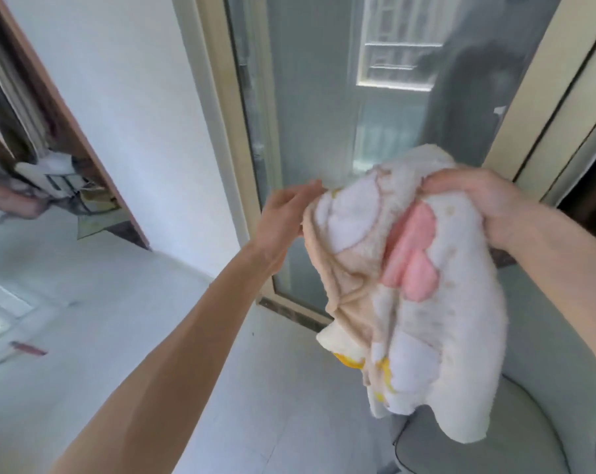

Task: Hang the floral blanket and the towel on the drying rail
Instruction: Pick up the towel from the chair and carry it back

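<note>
You're holding the floral blanket (409, 278) bunched up in mid-air, in front of the frosted glass door (310, 131) and above the grey rounded seat (515, 429) at the lower right. It is a thick, fluffy fleece: mostly white, with a beige border, a pink petal shape near its middle and yellow patches along the lower folds. It hangs crumpled in soft lobes. Your right hand (477, 200) grips the upper right of the bundle, fingers (440, 186) curled into the pile so the cloth drapes down from them. Your left hand (286, 217) is at the upper left edge, fingers nearly straight and touching the beige border; whether they pinch it, I cannot tell. The floor (101, 319) below is pale and glossy.
</note>
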The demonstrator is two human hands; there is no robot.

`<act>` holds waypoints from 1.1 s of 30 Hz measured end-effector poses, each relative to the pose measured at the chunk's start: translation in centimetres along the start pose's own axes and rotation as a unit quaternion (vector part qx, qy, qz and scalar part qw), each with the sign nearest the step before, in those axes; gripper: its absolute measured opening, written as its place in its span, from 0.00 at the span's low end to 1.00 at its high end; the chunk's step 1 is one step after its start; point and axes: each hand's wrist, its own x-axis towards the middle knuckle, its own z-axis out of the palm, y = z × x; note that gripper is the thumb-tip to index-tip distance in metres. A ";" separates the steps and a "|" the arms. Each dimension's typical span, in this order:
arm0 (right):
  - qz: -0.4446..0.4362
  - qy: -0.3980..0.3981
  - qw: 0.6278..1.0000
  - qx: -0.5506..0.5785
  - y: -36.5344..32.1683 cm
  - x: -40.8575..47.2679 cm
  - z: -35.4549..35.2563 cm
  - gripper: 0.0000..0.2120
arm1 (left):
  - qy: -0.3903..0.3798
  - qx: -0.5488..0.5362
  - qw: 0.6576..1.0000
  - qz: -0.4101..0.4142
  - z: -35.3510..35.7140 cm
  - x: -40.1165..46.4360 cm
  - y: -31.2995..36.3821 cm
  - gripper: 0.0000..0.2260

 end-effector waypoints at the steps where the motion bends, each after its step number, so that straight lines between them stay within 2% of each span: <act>1: 0.002 -0.026 1.000 0.005 -0.3 0.3 2.1 0.07 | 0.025 0.000 1.000 0.009 -2.2 -0.8 -0.2 0.06; 2: 0.003 -0.050 0.999 0.013 -0.7 0.6 3.8 0.07 | 0.023 0.015 1.000 0.008 -3.9 -1.7 -0.4 0.10; 4: -0.004 -0.082 0.996 0.018 -1.2 1.4 6.7 0.07 | -0.062 0.032 0.997 -0.009 -6.3 -3.6 -1.3 0.24; 5: -0.005 -0.086 0.996 0.017 -1.2 1.9 8.0 0.07 | -0.110 0.055 0.992 -0.031 -7.1 -4.7 -1.8 0.27; 7: 0.006 -0.095 0.995 0.009 -1.1 3.1 10.5 0.10 | -0.167 0.087 0.978 -0.094 -8.2 -6.7 -2.5 0.27; 9: 0.020 -0.114 0.993 -0.006 -0.9 4.0 12.6 0.08 | -0.176 0.081 0.972 -0.131 -8.9 -7.8 -3.1 0.28; 11: 0.028 -0.136 0.990 -0.036 -0.5 4.9 14.2 0.11 | -0.167 0.079 0.974 -0.132 -10.4 -8.3 -3.7 0.24; 13: 0.041 -0.148 0.986 -0.056 0.0 6.2 14.6 0.08 | -0.130 0.056 0.979 -0.144 -12.7 -8.9 -4.3 0.18; 14: 0.042 -0.165 0.982 -0.076 0.3 7.3 14.6 0.10 | -0.097 0.056 0.982 -0.149 -14.2 -9.3 -4.5 0.15; 17: 0.063 -0.219 0.952 -0.205 1.3 10.5 14.9 0.13 | 0.014 0.110 0.983 -0.144 -18.5 -10.3 -5.2 0.15; 19: 0.060 -0.230 0.929 -0.283 2.5 12.2 15.7 0.14 | 0.059 0.136 0.979 -0.141 -20.4 -10.9 -5.2 0.12; 21: 0.033 -0.225 0.922 -0.312 3.8 13.6 17.1 0.15 | 0.090 0.166 0.972 -0.141 -21.6 -11.5 -4.9 0.11; 24: -0.040 -0.217 0.913 -0.344 5.8 15.4 19.2 0.15 | 0.127 0.224 0.953 -0.158 -22.6 -12.5 -3.9 0.17; 27: -0.128 -0.182 0.890 -0.398 7.5 17.2 20.8 0.10 | 0.067 0.332 0.909 -0.243 -23.6 -13.5 -3.0 0.20; 29: -0.173 -0.168 0.874 -0.421 8.7 18.3 21.7 0.06 | 0.075 0.419 0.863 -0.271 -24.1 -13.9 -2.9 0.17; 33: -0.142 -0.220 0.860 -0.437 11.0 20.1 22.8 0.03 | 0.281 0.526 0.771 -0.225 -24.5 -14.3 -1.8 0.11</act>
